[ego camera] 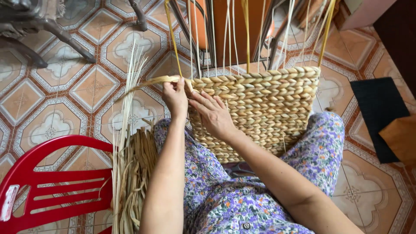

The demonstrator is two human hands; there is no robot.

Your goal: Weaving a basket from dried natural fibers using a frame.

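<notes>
While both forearms reach forward over the lap, the left hand (175,98) sits at the upper left corner of the woven basket (260,108), its fingers pinched together on a flat straw strand (149,83) that runs out to the left of the basket's rim. The right hand (214,115) lies just beside it, palm down against the basket's left face, fingers spread slightly and pressing on the weave; it clasps nothing that can be seen. The basket rests on the knees, against the purple flowered dress (225,199), with thin upright stakes (229,34) rising from its top edge.

Left of the basket, the strand's free end has open tiled floor (86,91) beneath it. Lower left of the basket, a bundle of loose straw (130,173) stands close to the left elbow, and a red plastic chair (52,182) sits beyond it. Behind the basket, metal frame legs (203,39) crowd the stakes. Right of the basket lies a black mat (379,108).
</notes>
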